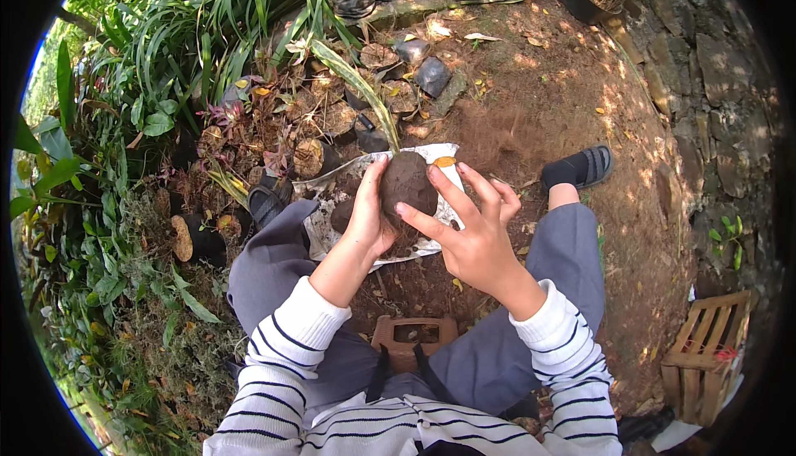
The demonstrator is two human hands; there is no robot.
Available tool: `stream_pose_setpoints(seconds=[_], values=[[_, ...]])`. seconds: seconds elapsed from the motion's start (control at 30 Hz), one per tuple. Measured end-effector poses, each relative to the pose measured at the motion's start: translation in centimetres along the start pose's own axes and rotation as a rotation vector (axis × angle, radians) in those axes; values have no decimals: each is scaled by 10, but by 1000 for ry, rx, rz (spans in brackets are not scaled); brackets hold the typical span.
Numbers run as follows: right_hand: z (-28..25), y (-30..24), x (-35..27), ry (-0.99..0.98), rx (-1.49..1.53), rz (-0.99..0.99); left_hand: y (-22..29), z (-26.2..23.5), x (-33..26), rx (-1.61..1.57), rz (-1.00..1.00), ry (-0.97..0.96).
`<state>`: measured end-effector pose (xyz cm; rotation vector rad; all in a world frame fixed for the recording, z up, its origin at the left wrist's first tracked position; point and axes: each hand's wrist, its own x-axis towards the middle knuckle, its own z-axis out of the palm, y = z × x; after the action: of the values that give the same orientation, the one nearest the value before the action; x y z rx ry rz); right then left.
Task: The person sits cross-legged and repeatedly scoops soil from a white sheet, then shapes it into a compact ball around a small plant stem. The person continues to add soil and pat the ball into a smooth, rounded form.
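Observation:
My left hand (369,222) is closed around the side of a round, dark brown soil ball (410,181). From the top of the ball rises a long snake plant leaf (362,85), green with pale edges, leaning up and to the left. My right hand (481,236) has its fingers spread, with fingertips touching the ball's right side and lower face. Below the ball lies a white sheet (326,239) smeared with soil, and a darker lump of soil (342,215) rests on it, partly hidden behind my left hand. An orange-yellow leaf (444,162) lies near the sheet's upper edge.
I sit on a brown plastic stool (414,336). Potted cut stumps and black grow bags (433,77) stand ahead to the left. Dense plants (157,116) line the left side. A stone wall (721,99) runs along the right, with a wooden crate (705,356) near it.

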<state>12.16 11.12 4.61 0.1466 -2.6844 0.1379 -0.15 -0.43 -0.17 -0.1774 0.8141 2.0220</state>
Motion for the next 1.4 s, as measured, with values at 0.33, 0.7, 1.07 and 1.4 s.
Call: stream_pose_setpoints(seconds=[0.33,0.7,1.07,1.4], values=[[88,96,-27,-114,422,556,42,-10,0,124,321,101],[337,77,-158,-583,656,1098,58,-11,-10,12,291,21],[375,-8,-146,-348,561,1209,58,-15,-8,-161,163,135],[374,-15,-152,-296,558,1035,51,-16,0,-159,109,157]])
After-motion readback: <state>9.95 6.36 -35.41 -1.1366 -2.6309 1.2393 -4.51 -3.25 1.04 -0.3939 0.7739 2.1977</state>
